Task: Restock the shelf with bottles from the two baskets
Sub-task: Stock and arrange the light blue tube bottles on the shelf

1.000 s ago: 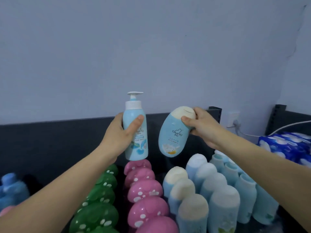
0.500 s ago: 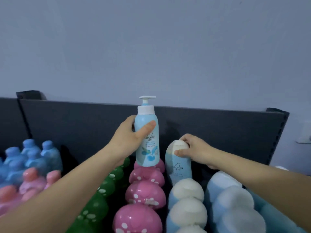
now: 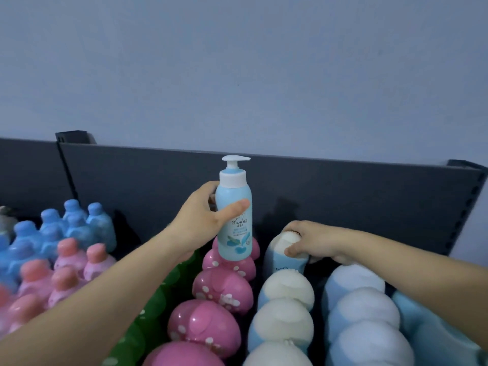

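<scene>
My left hand [image 3: 202,223] grips a light-blue pump bottle [image 3: 234,207] with a white pump head, held upright in the air above the back of the pink row. My right hand [image 3: 311,240] holds the cream cap of a rounded light-blue bottle [image 3: 284,256], which stands upright at the back of the row of cream-capped bottles [image 3: 286,289], close to the shelf's dark back panel [image 3: 343,196]. Its lower part is hidden behind the bottle in front.
Rows fill the shelf: pink mushroom-shaped bottles [image 3: 223,291], green ones [image 3: 155,305] under my left arm, pale-blue-capped bottles [image 3: 361,302] at right, small blue bottles [image 3: 79,223] and pink bottles [image 3: 66,265] at left. A bare wall rises behind.
My right hand has lowered the rounded bottle from tilted in the air down to the back of the cream-capped row. The view turned left; the pump bottle stays raised in my left hand.
</scene>
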{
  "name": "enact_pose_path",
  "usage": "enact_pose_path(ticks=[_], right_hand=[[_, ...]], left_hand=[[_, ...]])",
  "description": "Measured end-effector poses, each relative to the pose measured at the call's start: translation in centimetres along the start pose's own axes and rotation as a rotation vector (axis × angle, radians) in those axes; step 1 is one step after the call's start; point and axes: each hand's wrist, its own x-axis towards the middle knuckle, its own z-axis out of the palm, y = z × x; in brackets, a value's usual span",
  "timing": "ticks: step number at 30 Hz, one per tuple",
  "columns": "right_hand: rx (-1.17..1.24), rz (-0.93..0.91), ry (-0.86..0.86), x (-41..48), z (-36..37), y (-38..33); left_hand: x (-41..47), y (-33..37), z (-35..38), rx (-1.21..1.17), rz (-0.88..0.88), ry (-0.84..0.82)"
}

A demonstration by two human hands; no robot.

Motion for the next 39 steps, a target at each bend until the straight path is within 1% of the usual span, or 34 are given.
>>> enact_pose_path(ticks=[3, 8, 14, 19, 22, 24, 26, 28, 29, 32, 34, 36, 39], right_hand=[[0.041, 0.014, -0.044, -0.5, -0.2, -0.1], [-0.001, 0.023, 0.015, -1.0, 0.1, -1.0], [0.025, 0.032, -0.100, -2.3, 0.0, -1.1], [0.054, 0.035, -0.146, -3.1, 0.4, -1.2], [0.056, 0.042, -0.142, -3.5, 0.8, -1.2], [-0.007, 0.028, -0.115, -3.8, 0.9, -1.4], [-0.097, 0.003, -0.055, -4.3, 0.6, -1.7], [-0.103, -0.016, 0.054, -5.4, -0.5, -2.3], [-0.054, -0.029, 0.122, -6.3, -1.3, -2.8], [0.229, -0.139, 0.291, -10.6, -3.5, -5.1], [0.296, -0.229, 0.394, -13.6, -4.4, -6.7], [0.279, -0.283, 0.494, -16.1, -4.8, -7.9], [0.202, -0.316, 0.685, -19.1, -4.5, -8.2]], left_hand=[[-0.1, 0.2, 0.1, 0.000, 0.017, -0.012], [-0.1, 1.0, -0.2, -0.027, 0.032, -0.037], [0.3, 1.5, -0.5, -0.061, 0.042, -0.071], [0.6, 1.6, 0.0, -0.076, 0.065, -0.101], [0.7, 1.7, 0.4, -0.071, 0.077, -0.116], [0.8, 1.8, 0.7, -0.070, 0.082, -0.127], [0.8, 2.2, 0.9, -0.064, 0.091, -0.136], [0.8, 2.8, 1.1, -0.067, 0.105, -0.147], [0.7, 3.2, 1.3, -0.073, 0.112, -0.153], [0.4, 4.9, 2.2, -0.099, 0.146, -0.166], [0.1, 6.3, 3.2, -0.142, 0.171, -0.191], [-0.4, 7.9, 4.7, -0.194, 0.189, -0.248], [-1.5, 10.3, 7.1, -0.277, 0.208, -0.363]])
